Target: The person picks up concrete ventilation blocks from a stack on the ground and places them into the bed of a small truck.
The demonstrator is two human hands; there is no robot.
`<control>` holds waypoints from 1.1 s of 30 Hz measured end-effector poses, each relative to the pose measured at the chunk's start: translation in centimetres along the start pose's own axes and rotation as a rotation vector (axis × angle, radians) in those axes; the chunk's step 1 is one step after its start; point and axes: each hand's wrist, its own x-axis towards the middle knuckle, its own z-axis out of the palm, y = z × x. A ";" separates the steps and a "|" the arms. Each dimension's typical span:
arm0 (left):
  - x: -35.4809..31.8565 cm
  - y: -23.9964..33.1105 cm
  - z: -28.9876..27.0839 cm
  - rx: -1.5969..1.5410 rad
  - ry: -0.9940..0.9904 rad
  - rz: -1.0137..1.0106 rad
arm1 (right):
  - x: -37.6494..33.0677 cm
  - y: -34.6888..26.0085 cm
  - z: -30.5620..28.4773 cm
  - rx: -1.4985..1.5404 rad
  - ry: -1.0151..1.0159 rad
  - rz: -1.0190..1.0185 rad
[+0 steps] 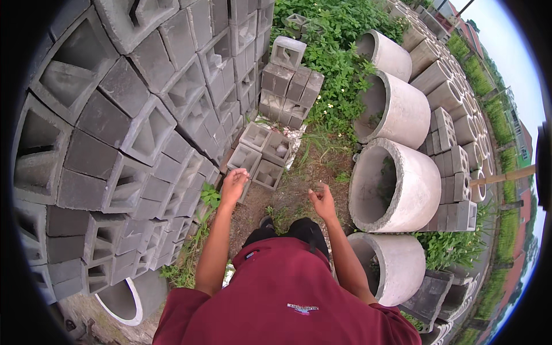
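Note:
My left hand (234, 185) is raised over several grey hollow concrete blocks (268, 174) on the ground, its fingers loosely bent and nothing in them. I cannot tell any contact with the block (244, 158) just beyond it. My right hand (322, 201) hangs in the air over the dirt path, thumb and forefinger apart, holding nothing. It is nearest to a large concrete pipe ring (422, 185) on the right. Farther ahead stands a small pile of blocks (298, 86), with one hollow block (287, 53) on top.
A tall wall of stacked concrete blocks (98, 146) rises on my left. Along the right lie several large concrete rings (409, 109), with more blocks (445, 129) behind them. Green weeds (330, 75) grow ahead. Another ring (138, 302) lies at lower left.

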 end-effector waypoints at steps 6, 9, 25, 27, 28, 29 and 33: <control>5.6 -5.7 1.1 -0.010 0.220 -0.090 | 18.7 1.7 1.6 -0.170 -0.101 0.008; 5.8 -12.7 1.8 0.054 0.409 -0.174 | 26.3 4.2 4.7 -0.328 -0.291 -0.101; 31.9 -38.7 9.0 0.331 0.911 -0.554 | 48.4 28.3 32.7 -0.262 -0.973 -0.016; 34.7 -43.1 8.5 0.283 1.020 -0.552 | 49.5 32.9 36.6 -0.143 -1.019 0.016; 36.1 -44.8 7.5 0.240 1.088 -0.542 | 49.7 34.3 38.6 -0.164 -1.025 -0.016; 37.2 -47.1 7.2 0.190 1.142 -0.546 | 49.4 35.2 39.5 -0.199 -1.027 -0.035; 39.6 -53.7 3.2 0.054 1.249 -0.645 | 47.7 35.9 43.7 -0.573 -1.040 -0.385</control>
